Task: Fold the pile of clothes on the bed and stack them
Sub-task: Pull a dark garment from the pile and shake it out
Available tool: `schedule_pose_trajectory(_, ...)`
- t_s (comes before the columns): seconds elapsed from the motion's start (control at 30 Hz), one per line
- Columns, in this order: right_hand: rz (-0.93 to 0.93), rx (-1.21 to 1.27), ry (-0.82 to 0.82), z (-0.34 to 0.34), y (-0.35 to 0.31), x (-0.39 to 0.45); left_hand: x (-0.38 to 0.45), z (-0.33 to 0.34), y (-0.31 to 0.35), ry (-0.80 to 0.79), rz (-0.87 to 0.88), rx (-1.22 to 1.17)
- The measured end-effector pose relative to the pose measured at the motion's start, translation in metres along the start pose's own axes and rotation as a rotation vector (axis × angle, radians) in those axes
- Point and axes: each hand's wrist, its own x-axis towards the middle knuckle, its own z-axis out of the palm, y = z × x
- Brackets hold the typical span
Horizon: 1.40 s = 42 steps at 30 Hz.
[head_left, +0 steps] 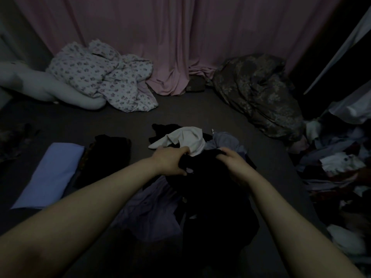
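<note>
A black garment lies bunched in front of me on the dark bed. My left hand grips its upper edge, fingers curled into the cloth. My right hand grips the same edge a little to the right. Behind it sits the loose pile: a white piece, a grey-blue piece and more black cloth. A lilac garment lies under the black one. To the left lie a folded light-blue item and a folded dark item.
A floral duvet and a pale pillow lie at the back left. A dark patterned blanket is bunched at the back right. Pink curtains hang behind. Mixed clothes crowd the right edge.
</note>
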Motion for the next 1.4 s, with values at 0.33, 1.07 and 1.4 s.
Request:
schedule_pose_trajectory(0.33,0.202,-0.568,0.107,-0.002,0.018,0.007,0.008,0.008,-0.010,0.071,-0.286,-1.254)
schedule_pose_trajectory(1.07,0.271,0.220,0.102,0.095,-0.046,0.004,-0.043,-0.005,-0.111,-0.097,0.067,-0.583)
schedule_pose_trajectory(1.4,0.191,-0.604,-0.242,0.100,-0.059,0.006,-0.046,-0.024,-0.115,-0.062,-0.227,-1.223)
